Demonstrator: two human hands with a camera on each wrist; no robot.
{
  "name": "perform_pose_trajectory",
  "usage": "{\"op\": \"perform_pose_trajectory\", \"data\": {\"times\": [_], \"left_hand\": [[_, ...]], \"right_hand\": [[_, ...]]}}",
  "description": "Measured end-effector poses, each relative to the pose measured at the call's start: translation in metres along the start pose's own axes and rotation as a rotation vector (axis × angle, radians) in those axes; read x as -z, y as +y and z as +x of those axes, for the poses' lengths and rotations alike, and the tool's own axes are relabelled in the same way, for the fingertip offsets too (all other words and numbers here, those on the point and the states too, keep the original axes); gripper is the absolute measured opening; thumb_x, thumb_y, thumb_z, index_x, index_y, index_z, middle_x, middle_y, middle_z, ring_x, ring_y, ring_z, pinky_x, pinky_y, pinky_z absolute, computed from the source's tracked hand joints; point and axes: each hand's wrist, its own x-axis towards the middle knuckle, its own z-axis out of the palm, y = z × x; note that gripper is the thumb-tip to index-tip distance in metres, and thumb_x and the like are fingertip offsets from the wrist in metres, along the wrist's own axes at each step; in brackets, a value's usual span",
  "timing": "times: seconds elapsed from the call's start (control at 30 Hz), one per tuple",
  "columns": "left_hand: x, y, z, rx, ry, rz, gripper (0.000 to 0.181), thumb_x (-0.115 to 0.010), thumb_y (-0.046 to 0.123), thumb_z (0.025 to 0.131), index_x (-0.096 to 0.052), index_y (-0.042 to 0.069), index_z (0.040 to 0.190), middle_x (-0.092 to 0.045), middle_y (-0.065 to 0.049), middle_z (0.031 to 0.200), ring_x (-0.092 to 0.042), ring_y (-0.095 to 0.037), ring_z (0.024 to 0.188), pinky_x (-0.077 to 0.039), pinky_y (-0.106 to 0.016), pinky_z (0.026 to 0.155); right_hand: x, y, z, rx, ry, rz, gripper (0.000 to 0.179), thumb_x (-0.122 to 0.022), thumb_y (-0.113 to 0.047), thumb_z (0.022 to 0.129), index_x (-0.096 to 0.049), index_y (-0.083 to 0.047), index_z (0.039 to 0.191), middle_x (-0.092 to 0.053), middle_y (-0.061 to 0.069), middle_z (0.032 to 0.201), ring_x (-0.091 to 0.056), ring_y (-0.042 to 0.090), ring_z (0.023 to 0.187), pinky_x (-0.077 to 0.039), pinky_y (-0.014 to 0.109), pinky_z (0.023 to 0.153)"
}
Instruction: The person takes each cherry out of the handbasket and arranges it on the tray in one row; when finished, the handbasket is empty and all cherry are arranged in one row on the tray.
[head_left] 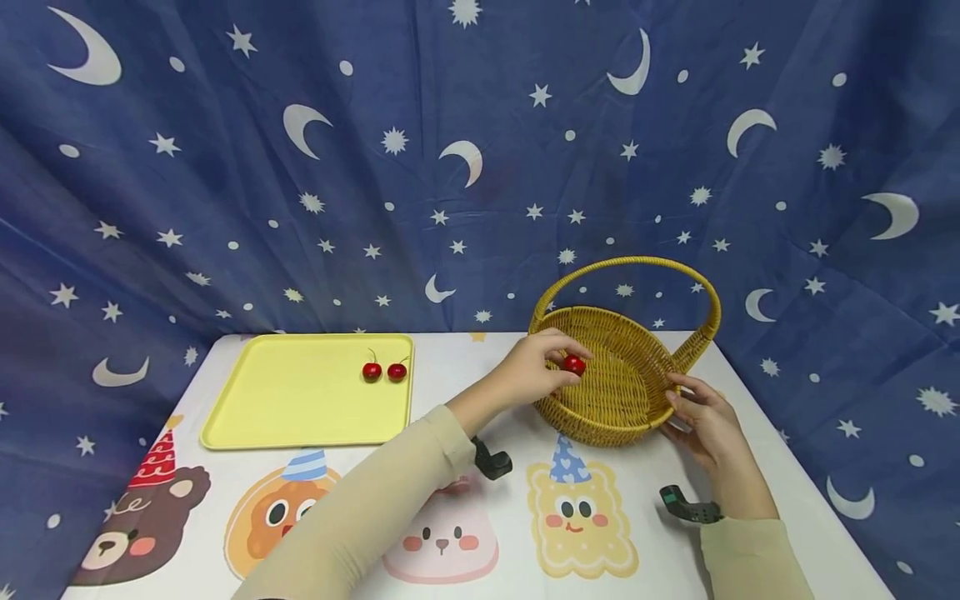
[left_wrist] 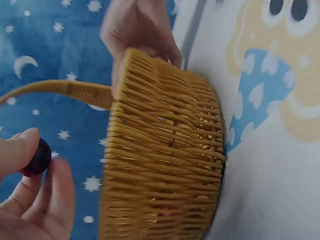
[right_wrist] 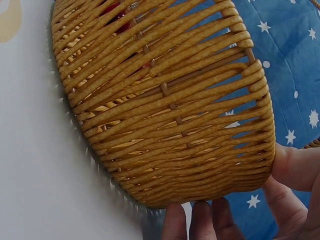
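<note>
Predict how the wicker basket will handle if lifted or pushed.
The wicker basket is probably light for its size, given the gaps in its weave. Thick interlaced strands and an evenly arched handle suggest it would stay fairly stiff. Pushed near the rim, where the right hand holds it, it might tip, since its sides narrow toward the base.

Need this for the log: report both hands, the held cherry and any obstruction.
Left hand pinches cherry, above rim level of basket. Right hand grips basket's side. No obstruction seen between cherry and basket.
</note>
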Motion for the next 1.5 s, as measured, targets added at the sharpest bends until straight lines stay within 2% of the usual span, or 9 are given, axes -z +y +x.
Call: {"op": "perform_pose_trajectory", "data": {"times": [0.1,0.23,0.37,0.5,0.7,0.83,0.97,1.2,1.5], "left_hand": [[0.016,-0.005,-0.024,-0.037,0.027,0.019,0.029,-0.086,0.012,0.092,-0.082,0.020,0.119,-0.069,0.007,0.118,-0.066,-0.012,0.102,-0.058,-0.026,0.083],[0.043,-0.017,-0.062,-0.032,0.068,0.050,0.028,-0.087,0.008,0.089,-0.082,0.018,0.115,-0.071,0.004,0.116,-0.068,-0.014,0.099,-0.060,-0.028,0.085],[0.076,-0.034,-0.102,0.040,0.123,0.074,0.030,-0.084,0.000,0.089,-0.081,0.017,0.114,-0.071,0.000,0.115,-0.073,-0.017,0.101,-0.063,-0.031,0.089],[0.113,-0.055,-0.139,0.131,0.211,0.125,0.032,-0.082,-0.002,0.090,-0.080,0.016,0.116,-0.072,-0.004,0.115,-0.075,-0.021,0.102,-0.063,-0.030,0.089],[0.169,-0.085,-0.172,0.248,0.346,0.281,0.031,-0.083,0.003,0.092,-0.078,0.012,0.121,-0.072,-0.008,0.122,-0.073,-0.030,0.105,-0.059,-0.028,0.078],[0.197,-0.102,-0.181,0.335,0.374,0.346,0.030,-0.081,0.004,0.094,-0.077,0.010,0.123,-0.068,-0.015,0.128,-0.072,-0.036,0.108,-0.057,-0.026,0.075],[0.212,-0.119,-0.181,0.421,0.336,0.351,0.030,-0.078,0.004,0.096,-0.075,0.007,0.125,-0.065,-0.020,0.130,-0.071,-0.037,0.108,-0.057,-0.028,0.076],[0.217,-0.143,-0.176,0.447,0.264,0.388,0.026,-0.075,0.002,0.097,-0.074,0.003,0.123,-0.072,-0.024,0.126,-0.071,-0.039,0.110,-0.055,-0.050,0.093],[0.216,-0.147,-0.170,0.427,0.259,0.374,0.030,-0.075,0.001,0.097,-0.074,0.003,0.127,-0.074,-0.023,0.127,-0.072,-0.039,0.112,-0.056,-0.054,0.097]], "right_hand": [[-0.001,0.001,0.000,0.001,-0.004,0.000,0.042,-0.066,-0.020,0.108,-0.061,-0.027,0.149,-0.051,-0.006,0.128,-0.065,0.009,0.112,-0.062,0.030,0.086],[-0.003,0.001,0.001,-0.006,0.004,0.005,0.044,-0.066,-0.021,0.108,-0.059,-0.026,0.151,-0.051,-0.006,0.129,-0.065,0.010,0.113,-0.062,0.029,0.087],[-0.004,0.000,0.001,-0.010,0.023,0.003,0.046,-0.066,-0.021,0.108,-0.058,-0.024,0.153,-0.049,-0.006,0.129,-0.062,0.012,0.115,-0.061,0.028,0.086],[-0.005,-0.003,0.001,-0.013,0.021,0.004,0.047,-0.066,-0.020,0.108,-0.057,-0.023,0.154,-0.050,-0.006,0.129,-0.061,0.013,0.118,-0.061,0.029,0.087],[-0.004,-0.004,0.003,-0.014,0.010,0.007,0.047,-0.066,-0.020,0.108,-0.057,-0.024,0.154,-0.049,-0.007,0.129,-0.060,0.013,0.118,-0.061,0.029,0.088],[-0.004,-0.004,0.002,-0.015,0.010,0.009,0.048,-0.067,-0.021,0.108,-0.057,-0.024,0.155,-0.050,-0.007,0.129,-0.061,0.013,0.118,-0.061,0.029,0.088],[-0.004,-0.003,0.002,-0.024,0.014,0.013,0.047,-0.066,-0.021,0.108,-0.057,-0.025,0.154,-0.050,-0.007,0.131,-0.060,0.013,0.119,-0.061,0.029,0.088],[-0.003,-0.001,0.002,-0.021,0.023,0.011,0.044,-0.066,-0.020,0.108,-0.059,-0.025,0.151,-0.051,-0.006,0.129,-0.066,0.012,0.114,-0.061,0.030,0.088],[-0.003,-0.003,0.001,-0.030,0.022,0.027,0.043,-0.065,-0.018,0.108,-0.061,-0.026,0.150,-0.050,-0.006,0.130,-0.063,0.013,0.119,-0.061,0.030,0.088]]}}
